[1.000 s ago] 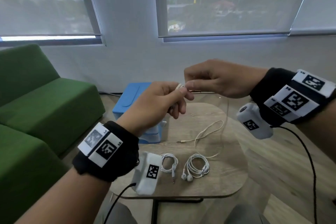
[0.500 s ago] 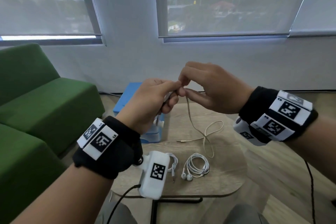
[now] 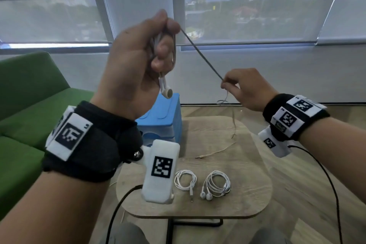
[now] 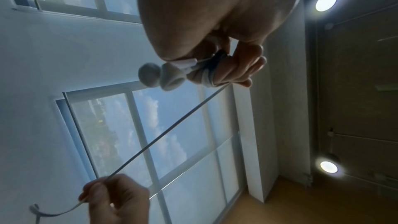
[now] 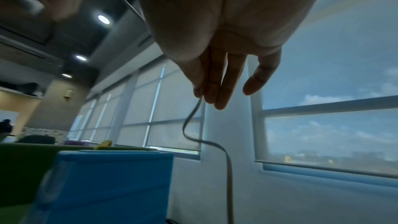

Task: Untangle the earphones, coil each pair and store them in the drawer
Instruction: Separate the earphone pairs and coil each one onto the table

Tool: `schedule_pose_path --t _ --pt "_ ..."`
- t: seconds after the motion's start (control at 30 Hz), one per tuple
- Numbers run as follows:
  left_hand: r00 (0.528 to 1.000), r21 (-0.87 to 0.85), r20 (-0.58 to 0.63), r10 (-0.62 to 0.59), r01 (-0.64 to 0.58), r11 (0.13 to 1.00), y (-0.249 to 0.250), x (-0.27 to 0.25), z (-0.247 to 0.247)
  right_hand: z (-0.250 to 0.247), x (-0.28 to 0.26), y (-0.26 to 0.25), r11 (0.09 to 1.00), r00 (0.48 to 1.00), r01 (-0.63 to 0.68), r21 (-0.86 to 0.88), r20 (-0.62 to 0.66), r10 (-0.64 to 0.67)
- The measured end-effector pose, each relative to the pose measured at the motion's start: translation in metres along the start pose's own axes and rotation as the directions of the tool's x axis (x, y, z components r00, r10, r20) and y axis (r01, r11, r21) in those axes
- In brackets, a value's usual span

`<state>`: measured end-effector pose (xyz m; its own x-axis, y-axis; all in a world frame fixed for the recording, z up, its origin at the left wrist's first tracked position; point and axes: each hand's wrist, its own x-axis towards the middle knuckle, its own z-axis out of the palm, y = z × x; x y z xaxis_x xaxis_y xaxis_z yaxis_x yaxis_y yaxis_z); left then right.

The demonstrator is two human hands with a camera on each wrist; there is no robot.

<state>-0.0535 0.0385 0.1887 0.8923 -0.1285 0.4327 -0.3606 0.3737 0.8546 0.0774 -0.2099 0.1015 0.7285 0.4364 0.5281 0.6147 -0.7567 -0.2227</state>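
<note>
Coils of white earphones lie nearest on the counter [image 3: 247, 200]: one coiled pair [image 3: 185, 180] and a second coiled pair [image 3: 217, 184] just beside it. Above, the left hand [image 3: 136, 61] grips wound cable with earbuds [image 3: 166, 89] dangling below it. A taut cable [image 3: 200, 53] runs down to the right hand [image 3: 245, 89], which pinches it. Its plug [image 3: 198, 157] rests farther back on the counter. Beyond stands a blue drawer unit [image 3: 162, 119].
</note>
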Motion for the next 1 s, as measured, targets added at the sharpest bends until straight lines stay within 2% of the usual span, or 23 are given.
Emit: schedule_pose_path --t 0.1,0.23,0.33,0.43,0.57,0.7,0.8,1.0 --pt "0.999 -0.027 0.003 0.043 -0.043 0.999 0.008 0.000 0.002 0.002 0.003 0.016 0.989 0.987 -0.146 -0.039 0.062 0.148" --pt "0.999 -0.056 -0.031 0.041 -0.042 0.998 0.007 0.004 0.002 -0.003 0.011 0.024 0.950 0.944 -0.310 -0.041 0.103 0.313" --pt "0.998 -0.071 -0.046 0.041 -0.044 0.996 0.006 0.003 0.001 -0.013 0.019 0.024 0.931 0.928 -0.366 -0.019 0.065 0.366" --pt "0.998 -0.067 -0.046 0.045 -0.048 0.997 0.005 0.004 0.000 -0.026 0.029 0.017 0.908 0.917 -0.394 0.146 -0.010 0.400" --pt "0.996 -0.036 -0.088 0.036 -0.039 0.999 0.001 0.009 -0.001 -0.043 0.046 -0.006 0.856 0.921 -0.327 0.401 -0.067 0.383" --pt "0.994 0.013 -0.111 0.024 -0.023 1.000 -0.006 0.010 -0.004 -0.060 0.061 -0.028 0.814 0.930 -0.221 0.536 -0.136 0.342" --pt "0.993 0.013 -0.118 0.010 -0.009 1.000 -0.009 0.011 -0.008 -0.074 0.069 -0.041 0.789 0.928 -0.153 0.595 -0.187 0.321" --pt "0.991 0.027 -0.135 0.002 0.002 1.000 -0.011 0.011 -0.011 -0.103 0.076 -0.061 0.813 0.916 -0.030 0.582 -0.309 0.256"
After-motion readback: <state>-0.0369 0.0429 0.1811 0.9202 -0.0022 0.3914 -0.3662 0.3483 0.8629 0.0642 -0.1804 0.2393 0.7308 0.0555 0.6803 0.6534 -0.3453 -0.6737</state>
